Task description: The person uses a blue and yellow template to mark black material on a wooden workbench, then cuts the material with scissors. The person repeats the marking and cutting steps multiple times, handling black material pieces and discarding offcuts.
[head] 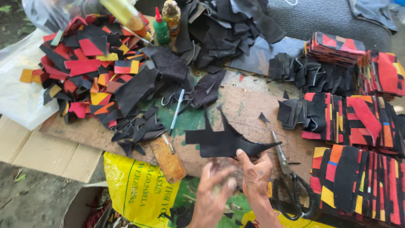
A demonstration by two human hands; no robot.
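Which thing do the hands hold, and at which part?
The right hand pinches the black cut piece at its lower edge. The left hand is blurred; its hold cannot be told.

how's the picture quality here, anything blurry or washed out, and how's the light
Head view: the left hand is smeared by motion blur, while the right hand and the black scrap it touches look sharper; the scissors are crisp. Soft, even daylight, with only faint shadows on the wooden board. The white plastic sheet at the left edge is nearly washed out; the bottle at the top looks blurred.
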